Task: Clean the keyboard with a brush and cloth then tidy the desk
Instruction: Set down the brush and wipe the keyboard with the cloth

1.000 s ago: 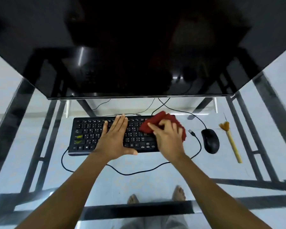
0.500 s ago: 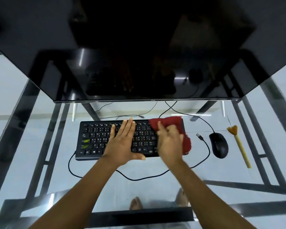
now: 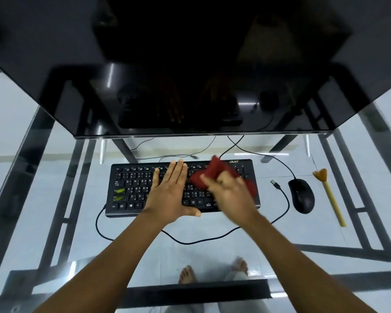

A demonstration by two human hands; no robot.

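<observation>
A black keyboard (image 3: 131, 188) lies on the glass desk (image 3: 54, 222) below the monitor. My left hand (image 3: 169, 195) rests flat on its middle keys, fingers together and pointing away from me. My right hand (image 3: 230, 195) grips a dark red cloth (image 3: 215, 172) and presses it on the keyboard's right half; the hand is blurred with motion. A brush (image 3: 328, 195) with a yellow handle and orange bristles lies at the far right, apart from both hands.
A large dark monitor (image 3: 190, 75) overhangs the back of the desk. A black mouse (image 3: 301, 195) sits right of the keyboard, with a loose USB plug (image 3: 274, 184) and cables between them. My bare feet show through the glass.
My right hand has swept the red cloth from the keyboard's far right end back toward the middle. My left hand has stayed flat on the keys.
</observation>
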